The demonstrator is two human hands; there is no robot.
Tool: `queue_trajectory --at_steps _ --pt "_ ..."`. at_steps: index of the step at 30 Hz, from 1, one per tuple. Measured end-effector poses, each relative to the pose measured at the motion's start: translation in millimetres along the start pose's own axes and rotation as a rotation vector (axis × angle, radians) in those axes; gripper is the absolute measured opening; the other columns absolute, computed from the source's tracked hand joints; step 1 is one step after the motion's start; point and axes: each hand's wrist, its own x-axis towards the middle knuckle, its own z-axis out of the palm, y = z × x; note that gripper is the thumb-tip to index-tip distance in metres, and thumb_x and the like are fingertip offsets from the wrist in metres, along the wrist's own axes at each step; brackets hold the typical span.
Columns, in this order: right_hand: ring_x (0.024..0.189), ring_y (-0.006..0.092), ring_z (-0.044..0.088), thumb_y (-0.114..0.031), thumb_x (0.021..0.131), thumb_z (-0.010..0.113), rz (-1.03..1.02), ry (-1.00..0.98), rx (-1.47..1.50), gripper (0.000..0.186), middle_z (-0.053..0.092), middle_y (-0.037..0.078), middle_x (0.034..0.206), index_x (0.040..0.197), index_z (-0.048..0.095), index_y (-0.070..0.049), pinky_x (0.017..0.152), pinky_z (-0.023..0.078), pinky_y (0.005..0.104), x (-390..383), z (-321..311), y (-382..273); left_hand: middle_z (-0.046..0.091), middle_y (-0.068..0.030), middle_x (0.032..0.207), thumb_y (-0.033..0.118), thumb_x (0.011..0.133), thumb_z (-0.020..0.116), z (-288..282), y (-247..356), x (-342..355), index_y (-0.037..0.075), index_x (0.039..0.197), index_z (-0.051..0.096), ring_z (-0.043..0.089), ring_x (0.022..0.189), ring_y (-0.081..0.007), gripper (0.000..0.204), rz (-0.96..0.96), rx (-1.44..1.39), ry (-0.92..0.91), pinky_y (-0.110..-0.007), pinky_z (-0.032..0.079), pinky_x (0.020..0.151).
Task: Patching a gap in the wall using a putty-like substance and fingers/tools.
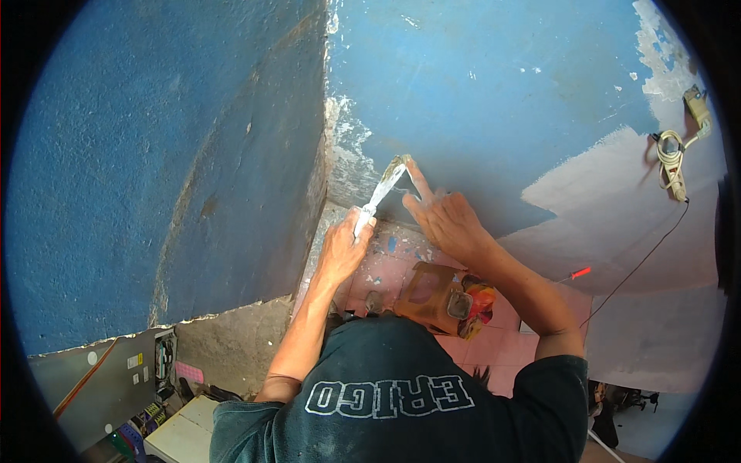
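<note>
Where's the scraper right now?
Upper middle of the head view: the scraper is in the left hand, its blade tip at the blue wall, beside the right hand.

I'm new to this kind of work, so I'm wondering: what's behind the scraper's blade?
Blue wall shows around the blade of the scraper in the left hand, with a whitish worn patch to its left. What the blade directly covers cannot be seen.
</note>
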Motion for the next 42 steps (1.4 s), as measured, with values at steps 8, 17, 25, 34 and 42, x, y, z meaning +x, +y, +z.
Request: queue_trajectory --at_steps 8,17,25,34,42 --pt "0.068 0.0229 0.065 -0.014 0.091 0.058 -0.075 -0.093 -0.047 0.007 0.045 0.026 0.152 0.087 0.056 -0.008 0.055 0.049 0.0382 -9 -13 -4 0.063 -0.0236 0.079 0.029 0.101 0.057 -7 -8 -3 -0.003 0.106 0.061 0.064 0.077 -0.0421 0.032 -0.048 0.024 0.068 -0.046 0.048 0.073" --pt "0.072 0.0177 0.063 -0.017 0.094 0.056 -0.095 -0.338 -0.347 0.010 0.032 0.027 0.161 0.099 0.063 -0.011 0.055 0.041 0.0347 -7 15 4 0.067 -0.0308 0.085 0.033 0.100 0.055 -6 11 -11 -0.003 0.115 0.061 0.065 0.085 -0.0517 0.040 0.005 0.166 -0.038 -0.058 0.050 0.076" --pt "0.079 0.0207 0.066 -0.016 0.088 0.063 -0.179 -0.346 -0.345 0.022 0.033 0.023 0.162 0.110 0.063 -0.012 0.059 0.043 0.0350 -13 -3 -15 0.066 -0.0306 0.084 0.035 0.099 0.058 -1 1 -13 -0.003 0.109 0.062 0.063 0.088 -0.0512 0.039 -0.103 0.224 -0.035 -0.054 0.048 0.077" --pt "0.079 0.0200 0.065 -0.006 0.083 0.055 0.433 -0.054 1.976 0.035 0.040 0.019 0.159 0.117 0.056 -0.012 0.076 0.055 0.0326 -24 4 -3 0.067 -0.0282 0.086 0.035 0.099 0.058 -7 -10 -20 -0.003 0.108 0.063 0.068 0.087 -0.0437 0.040 -0.122 -0.080 -0.013 -0.049 0.048 0.079" --pt "0.076 0.0126 0.059 -0.017 0.093 0.056 0.345 0.655 2.775 0.036 0.010 0.013 0.171 0.128 0.056 -0.011 0.074 0.056 0.0292 -12 49 -35 0.068 -0.0227 0.091 0.032 0.100 0.057 6 -1 -14 0.002 0.112 0.062 0.067 0.088 -0.0391 0.033 -0.089 -0.120 -0.097 -0.045 0.049 0.079"
